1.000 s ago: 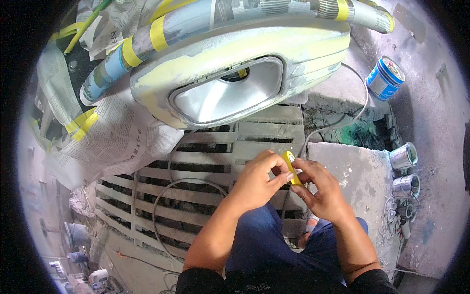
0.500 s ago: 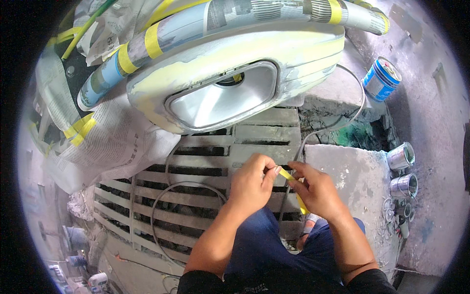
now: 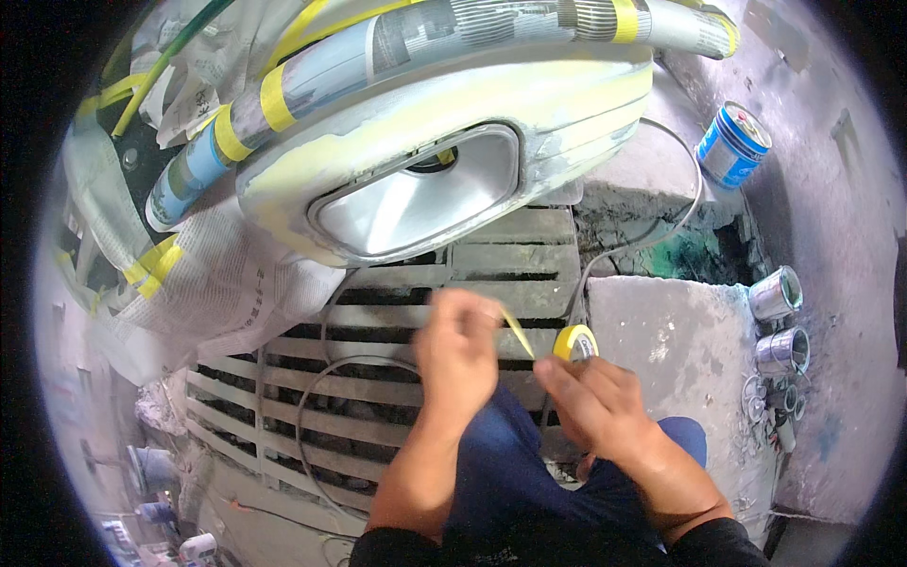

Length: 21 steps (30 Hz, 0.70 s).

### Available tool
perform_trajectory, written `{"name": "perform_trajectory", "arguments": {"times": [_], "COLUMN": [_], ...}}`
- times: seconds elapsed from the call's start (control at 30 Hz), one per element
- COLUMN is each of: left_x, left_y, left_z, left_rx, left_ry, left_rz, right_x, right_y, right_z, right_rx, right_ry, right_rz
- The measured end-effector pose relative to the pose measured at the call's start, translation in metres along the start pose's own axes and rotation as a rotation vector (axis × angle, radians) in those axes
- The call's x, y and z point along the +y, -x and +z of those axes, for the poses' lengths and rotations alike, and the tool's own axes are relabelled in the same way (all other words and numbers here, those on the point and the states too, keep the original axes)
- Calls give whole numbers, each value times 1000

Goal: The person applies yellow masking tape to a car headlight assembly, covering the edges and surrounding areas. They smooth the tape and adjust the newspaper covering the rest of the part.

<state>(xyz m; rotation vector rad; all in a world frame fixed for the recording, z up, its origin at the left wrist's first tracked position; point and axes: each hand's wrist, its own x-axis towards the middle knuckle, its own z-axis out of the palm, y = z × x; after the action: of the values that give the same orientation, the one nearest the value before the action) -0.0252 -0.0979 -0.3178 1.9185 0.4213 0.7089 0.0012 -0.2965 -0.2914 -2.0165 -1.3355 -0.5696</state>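
A thin strip of yellow masking tape (image 3: 517, 334) stretches between my hands. My left hand (image 3: 457, 345), blurred by motion, has its fingers closed at the strip's upper end. The lower end reaches the fingertips of my right hand (image 3: 600, 397), which also grips the tape roll (image 3: 565, 342) standing up beyond its knuckles. Farther off is a rounded body panel (image 3: 283, 189) with pale yellow and grey patches, around a silver, lamp-like recess (image 3: 425, 203). Along its top curves a tube wrapped in newspaper (image 3: 331, 66), banded with yellow tape.
Newspaper sheeting (image 3: 236, 293) hangs at the left. Beneath my hands lies a slatted floor grate (image 3: 368, 383) with a looping grey cable (image 3: 300, 425). A blue can (image 3: 733, 146) stands far right, with open metal tins (image 3: 777, 295) nearer. Behind the concrete slab (image 3: 661, 326) is a broken pit (image 3: 680, 250).
My left hand has moved left, drawing out a longer strip of tape. My right hand has lowered and turned, so the roll now shows above its knuckles. The view has shifted slightly.
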Motion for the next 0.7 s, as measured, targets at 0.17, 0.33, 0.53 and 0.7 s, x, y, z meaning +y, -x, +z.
{"name": "perform_trajectory", "arguments": {"times": [0.17,0.33,0.53,0.7], "left_x": [9,14,24,9], "left_y": [-33,-75,-94,-108], "left_z": [-26,-11,11,12], "left_rx": [278,406,521,569], "left_ry": [59,242,-43,-247], "left_rz": [54,327,431,524], "right_x": [-19,3,9,16], "right_y": [9,9,11,12], "right_z": [-7,8,17,16], "right_rx": [79,-7,-1,-4], "right_ry": [-108,-243,-255,-256], "right_rz": [-86,24,55,91]}}
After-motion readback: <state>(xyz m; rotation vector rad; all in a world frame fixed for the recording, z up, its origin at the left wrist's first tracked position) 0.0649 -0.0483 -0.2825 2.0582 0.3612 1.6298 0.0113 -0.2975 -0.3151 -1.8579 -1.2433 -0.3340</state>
